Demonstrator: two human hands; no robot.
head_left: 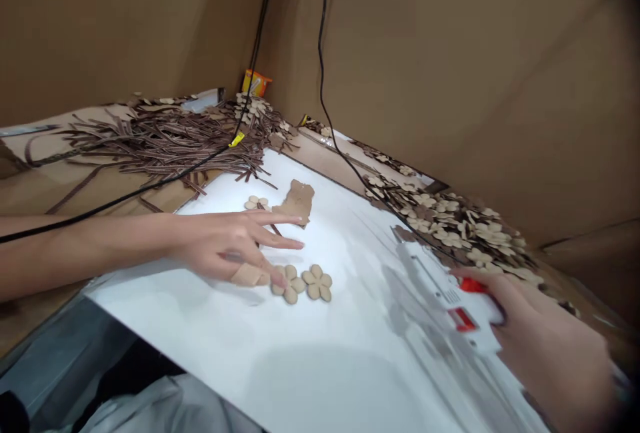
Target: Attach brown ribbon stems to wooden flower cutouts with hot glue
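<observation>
My left hand [225,243] reaches over the white board with its fingers spread. One fingertip rests on a beige five-petal flower cutout [291,298]. A second flower cutout [317,283] lies right beside it. At my thumb is a small tan patch [249,276]; I cannot tell if it is a bandage or a scrap. Beyond the fingers lie a torn brown piece [299,200] and a flower with a dark strip [256,202]. My right hand [545,336] is wrapped round a white and red glue gun [457,310], blurred by motion, at the board's right.
Brown strips [175,143] are heaped at the back left. A pile of flower cutouts [450,226] runs along the right edge. A black cable [323,66] hangs down and another crosses above my left forearm. An orange box [256,83] stands in the corner between cardboard walls [450,73].
</observation>
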